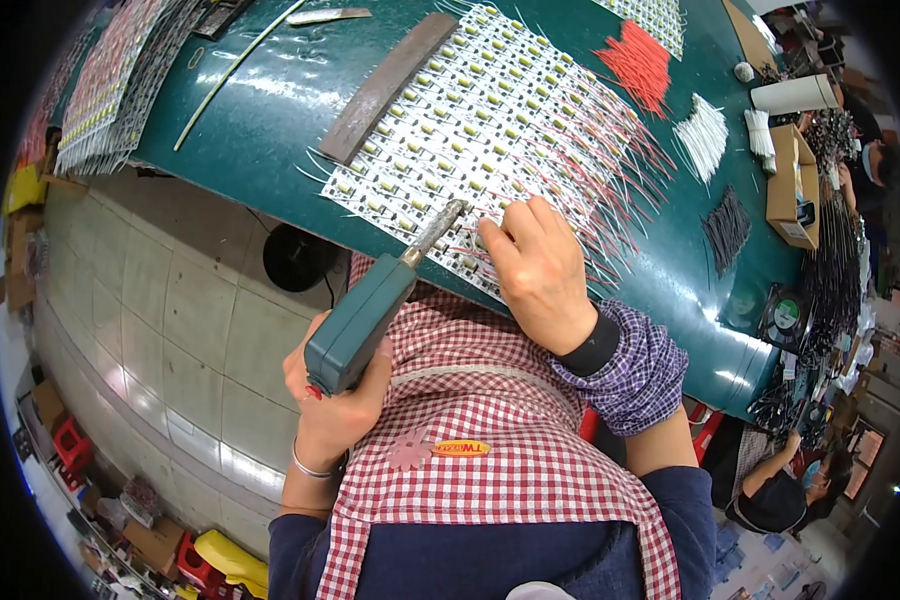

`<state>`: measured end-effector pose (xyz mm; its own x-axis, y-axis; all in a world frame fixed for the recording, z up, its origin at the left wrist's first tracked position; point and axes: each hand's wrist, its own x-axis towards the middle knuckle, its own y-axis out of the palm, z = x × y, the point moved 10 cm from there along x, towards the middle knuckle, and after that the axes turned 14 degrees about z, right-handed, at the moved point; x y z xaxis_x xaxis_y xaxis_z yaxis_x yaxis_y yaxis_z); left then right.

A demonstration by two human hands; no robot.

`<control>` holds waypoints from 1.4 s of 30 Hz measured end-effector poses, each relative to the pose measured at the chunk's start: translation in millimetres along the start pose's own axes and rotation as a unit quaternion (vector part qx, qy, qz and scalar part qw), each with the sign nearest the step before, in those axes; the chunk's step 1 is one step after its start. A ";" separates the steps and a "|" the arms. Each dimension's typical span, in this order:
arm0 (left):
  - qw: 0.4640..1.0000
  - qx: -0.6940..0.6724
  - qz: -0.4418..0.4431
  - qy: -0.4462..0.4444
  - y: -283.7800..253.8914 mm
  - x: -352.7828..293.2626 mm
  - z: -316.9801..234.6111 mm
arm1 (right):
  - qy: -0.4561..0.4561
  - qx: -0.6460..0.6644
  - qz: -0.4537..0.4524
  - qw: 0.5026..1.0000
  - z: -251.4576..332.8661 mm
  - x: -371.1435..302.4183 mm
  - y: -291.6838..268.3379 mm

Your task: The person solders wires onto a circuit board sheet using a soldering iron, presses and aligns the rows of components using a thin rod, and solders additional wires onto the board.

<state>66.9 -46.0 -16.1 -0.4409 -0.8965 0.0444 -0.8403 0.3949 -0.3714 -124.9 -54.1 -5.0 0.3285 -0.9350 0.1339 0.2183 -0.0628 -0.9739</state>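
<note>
My left hand [342,420] is wrapped round the green body of a soldering gun [362,325]. Its metal tip rests at the near edge of a white panel of small circuit boards [440,150], dotted with yellow-green parts. Close beside the tip, my right hand [545,270] has thumb and fingers pinched together over the panel. What lies between those fingertips is too small to make out. Red and white wires [610,150] stick out from the panel's right part. Across its left side lies a dark flat bar [390,90].
On the green table [260,110], bundles of red wires [638,68], white wires [703,137] and black wires [727,230] lie right of the panel. Beyond them stand a cardboard box [792,195] and a white roll [795,95]. Stacked wired panels [120,85] hang at left. Another person [780,495] sits at lower right.
</note>
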 end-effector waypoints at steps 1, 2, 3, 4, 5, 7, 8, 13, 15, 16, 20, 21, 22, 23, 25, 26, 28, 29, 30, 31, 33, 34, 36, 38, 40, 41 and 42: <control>1.000 0.000 -0.001 0.000 0.2 0.0 -0.1 | 0.008 0.015 0.004 1.000 -1.8 -0.1 0.5; 1.000 -0.005 -0.001 -0.003 0.5 0.1 0.5 | 0.007 0.015 0.004 1.000 -1.5 -0.2 0.3; 1.000 -0.010 -0.001 -0.006 0.8 0.0 1.2 | 0.010 0.016 0.006 1.000 -1.9 -0.4 0.5; 1.000 -0.010 -0.002 -0.006 0.6 -0.9 2.2 | 0.012 0.017 0.007 1.000 -2.3 -0.6 0.9; 1.000 0.002 0.002 -0.002 1.3 -2.3 2.7 | 0.011 0.017 0.007 1.000 -2.6 -0.8 1.4; 1.000 0.013 0.006 0.002 3.2 -6.5 2.5 | 0.010 0.025 -0.006 1.000 -3.8 -2.1 0.2; 0.998 -0.041 -0.003 -0.040 2.9 -11.2 12.5 | 0.010 0.024 -0.006 1.000 -4.4 -3.4 -0.2; 0.976 -0.156 -0.038 -0.149 -0.1 -23.7 36.7 | 0.054 0.055 -0.035 0.996 -19.4 -23.8 -15.7; 0.969 -0.179 -0.042 -0.163 -0.6 -23.8 39.7 | 0.061 0.064 -0.055 0.995 -23.3 -36.8 -27.5; 0.969 -0.179 -0.043 -0.164 -0.3 -23.2 41.4 | 0.082 0.072 -0.072 0.991 -27.2 -42.6 -35.3; 0.965 -0.197 -0.062 -0.160 0.7 -21.4 44.0 | 0.097 0.112 -0.117 0.982 -26.2 -43.1 -55.9; 0.967 -0.197 -0.070 -0.147 -0.6 -21.1 41.0 | 0.085 0.129 -0.127 0.980 -21.8 -40.1 -58.7; 0.967 -0.198 -0.068 -0.145 -0.8 -20.5 40.2 | 0.073 0.136 -0.135 0.979 -16.8 -35.0 -59.6; 0.974 -0.179 -0.050 -0.131 0.0 -18.3 34.8 | 0.073 0.135 -0.135 0.979 -15.4 -31.0 -55.7; 0.980 -0.158 -0.034 -0.116 0.8 -18.5 30.4 | 0.036 0.153 -0.124 0.980 -8.6 -23.0 -40.7; 0.981 -0.153 -0.029 -0.113 1.8 -20.2 30.8 | 0.041 0.154 -0.119 0.980 -8.7 -21.2 -31.5; 0.983 -0.147 -0.024 -0.111 2.7 -22.3 33.3 | 0.044 0.161 -0.109 0.980 -9.2 -20.1 -16.3; 0.988 -0.124 -0.024 -0.086 1.4 -21.7 29.1 | 0.049 0.166 -0.099 0.980 -10.8 -19.7 -8.0; 0.993 -0.101 -0.022 -0.060 0.5 -21.3 25.0 | 0.048 0.164 -0.100 0.980 -12.2 -19.7 -2.0; 0.993 -0.102 -0.022 -0.061 0.2 -22.2 27.6 | 0.048 0.164 -0.099 0.980 -12.7 -19.4 1.1; 1.000 -0.020 -0.010 -0.011 0.3 -21.6 17.8 | 0.050 0.159 -0.088 0.982 -13.3 -18.7 6.0; 1.000 -0.020 -0.010 -0.012 -0.1 -21.3 18.1 | 0.050 0.160 -0.088 0.982 -13.7 -18.1 6.6; 1.000 -0.024 0.005 -0.007 1.3 -19.1 16.0 | 0.046 0.152 -0.093 0.983 -13.5 -18.0 6.0; 0.999 -0.034 0.012 -0.024 1.6 -17.2 14.7 | 0.048 0.149 -0.093 0.983 -13.6 -17.9 6.0; 0.998 -0.045 0.018 -0.041 2.3 -15.5 15.2 | 0.050 0.147 -0.092 0.984 -14.0 -18.1 6.4; 0.998 -0.043 0.025 -0.039 3.3 -13.7 14.3 | 0.051 0.145 -0.091 0.984 -14.3 -18.3 7.0; 0.998 -0.041 0.032 -0.038 4.7 -12.5 13.7 | 0.051 0.143 -0.090 0.984 -14.6 -18.4 7.5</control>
<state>72.9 -35.7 -31.1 -0.4715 -0.8805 -0.0479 -0.8357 0.4635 -0.2947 -142.7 -42.4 -17.5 0.1699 -0.9491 0.2653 0.5185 -0.1428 -0.8430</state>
